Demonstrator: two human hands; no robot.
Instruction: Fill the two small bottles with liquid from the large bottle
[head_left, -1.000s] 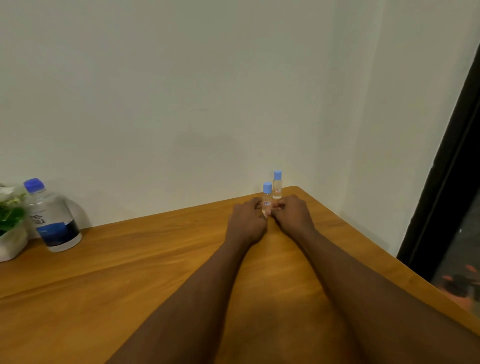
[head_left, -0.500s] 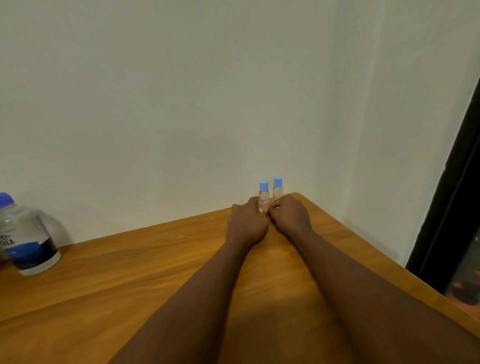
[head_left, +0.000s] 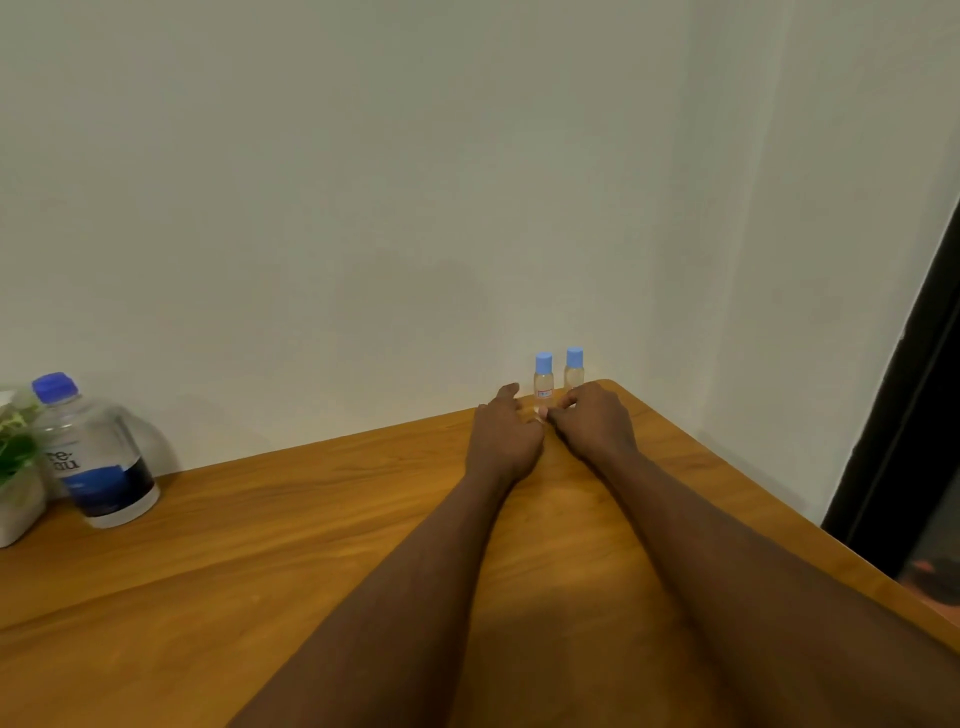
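Two small bottles stand upright, side by side with a narrow gap, at the far right corner of the table (head_left: 291, 525), close to the wall (head_left: 363, 208). Both are clear with blue caps on.

Left small bottle (head_left: 544, 383): red mark on label. Its base is hidden behind a thumb tip; I cannot tell whose thumb.

Right small bottle (head_left: 574, 370): lower part is hidden behind the knuckles of the right hand.

Left hand (head_left: 505, 439): palm down, fingers loosely extended. The index tip is just left of the left small bottle, with a sliver of wall showing between.

Right hand (head_left: 595, 422): fingers curled in front of both bases. Contact cannot be determined.

Large bottle (head_left: 93, 452): upright and capped, at the far left of the table, well apart from the hands. It stands just beside a potted plant (head_left: 15, 467).
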